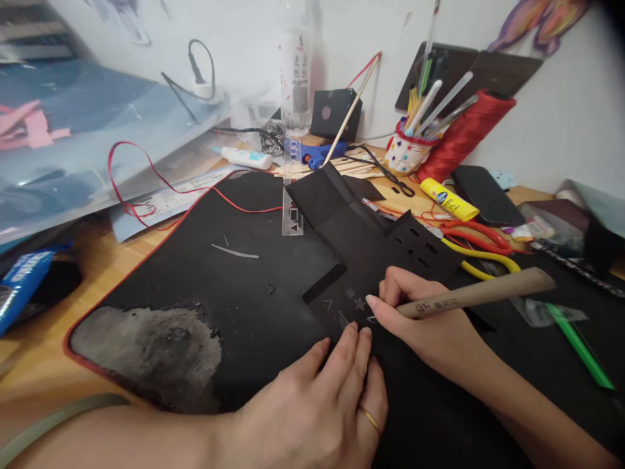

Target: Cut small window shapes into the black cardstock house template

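Observation:
A folded sheet of black card (pixel 359 241) lies on the dark mat (pixel 254 286). Cut-out holes show in its right flap, and small triangle and star outlines mark the near flap. My left hand (pixel 322 391) rests flat, fingertips pressing the card's near edge, holding nothing. In my right hand (pixel 420 319) is a pen-like carving tool (pixel 478 293) with a thick grey-brown handle, gripped like a pencil. Its tip is hidden behind my fingers, close to the outlined shapes.
A clear ruler (pixel 293 225) lies beyond the card. Yellow-and-red-handled scissors (pixel 481 244), a yellow glue stick (pixel 449 198) and a green cutter (pixel 581 345) lie to the right. Behind stand a pen cup (pixel 409 148), red thread spool (pixel 466 133) and plastic bottle (pixel 295 78).

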The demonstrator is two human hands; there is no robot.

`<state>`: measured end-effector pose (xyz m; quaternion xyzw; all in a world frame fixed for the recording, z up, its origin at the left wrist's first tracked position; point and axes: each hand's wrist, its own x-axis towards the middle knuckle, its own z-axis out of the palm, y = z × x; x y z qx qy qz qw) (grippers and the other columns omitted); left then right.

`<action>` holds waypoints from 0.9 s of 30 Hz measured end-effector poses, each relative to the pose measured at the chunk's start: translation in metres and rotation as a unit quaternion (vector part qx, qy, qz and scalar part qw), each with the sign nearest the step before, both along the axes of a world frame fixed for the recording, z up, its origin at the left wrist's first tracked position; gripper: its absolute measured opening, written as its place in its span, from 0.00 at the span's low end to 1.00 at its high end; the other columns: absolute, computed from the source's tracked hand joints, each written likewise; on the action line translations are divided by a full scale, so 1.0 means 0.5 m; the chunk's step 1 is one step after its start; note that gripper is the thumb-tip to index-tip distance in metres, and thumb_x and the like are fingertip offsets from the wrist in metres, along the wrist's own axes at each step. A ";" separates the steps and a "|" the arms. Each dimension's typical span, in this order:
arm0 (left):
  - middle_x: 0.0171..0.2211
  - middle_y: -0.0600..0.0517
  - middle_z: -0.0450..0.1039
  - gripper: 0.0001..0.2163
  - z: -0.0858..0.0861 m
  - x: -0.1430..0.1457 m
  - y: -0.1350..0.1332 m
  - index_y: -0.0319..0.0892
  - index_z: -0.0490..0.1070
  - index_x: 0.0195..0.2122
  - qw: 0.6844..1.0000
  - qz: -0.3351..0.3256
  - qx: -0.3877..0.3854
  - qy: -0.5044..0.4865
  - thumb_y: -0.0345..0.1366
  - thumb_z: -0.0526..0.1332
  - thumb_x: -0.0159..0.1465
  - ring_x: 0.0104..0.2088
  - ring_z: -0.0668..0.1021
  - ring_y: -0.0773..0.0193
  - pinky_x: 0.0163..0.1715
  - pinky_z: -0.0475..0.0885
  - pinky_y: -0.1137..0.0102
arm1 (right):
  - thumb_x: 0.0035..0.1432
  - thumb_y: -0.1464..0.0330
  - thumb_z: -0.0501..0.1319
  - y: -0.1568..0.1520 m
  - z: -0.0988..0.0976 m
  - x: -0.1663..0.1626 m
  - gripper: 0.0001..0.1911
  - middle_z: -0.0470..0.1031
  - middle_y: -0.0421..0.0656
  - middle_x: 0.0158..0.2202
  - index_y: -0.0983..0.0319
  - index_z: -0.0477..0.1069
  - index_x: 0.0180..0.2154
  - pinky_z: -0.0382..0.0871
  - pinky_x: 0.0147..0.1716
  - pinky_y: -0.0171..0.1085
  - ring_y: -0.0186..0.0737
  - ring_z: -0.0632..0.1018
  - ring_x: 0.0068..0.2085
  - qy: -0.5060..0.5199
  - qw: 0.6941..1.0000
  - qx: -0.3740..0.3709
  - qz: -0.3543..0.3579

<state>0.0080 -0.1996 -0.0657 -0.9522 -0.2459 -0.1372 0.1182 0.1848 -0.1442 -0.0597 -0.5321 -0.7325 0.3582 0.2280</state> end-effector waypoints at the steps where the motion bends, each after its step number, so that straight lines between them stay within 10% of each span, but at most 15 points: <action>1: 0.48 0.37 0.67 0.18 0.000 0.000 0.000 0.31 0.66 0.47 1.000 -0.001 0.002 0.001 0.29 0.41 0.63 0.50 0.69 0.53 0.39 0.73 0.70 | 0.53 0.71 0.54 0.000 0.000 0.000 0.14 0.53 0.33 0.17 0.60 0.49 0.20 0.52 0.19 0.30 0.27 0.57 0.19 0.001 1.000 -0.001 0.001; 27: 0.49 0.36 0.65 0.18 -0.001 0.000 -0.005 0.30 0.65 0.49 1.000 -0.001 -0.012 0.014 0.30 0.42 0.64 0.52 0.67 0.51 0.40 0.72 0.69 | 0.48 0.76 0.52 0.005 0.007 0.001 0.14 0.52 0.35 0.18 0.60 0.46 0.20 0.50 0.19 0.32 0.29 0.55 0.21 -0.016 1.000 -0.018 0.019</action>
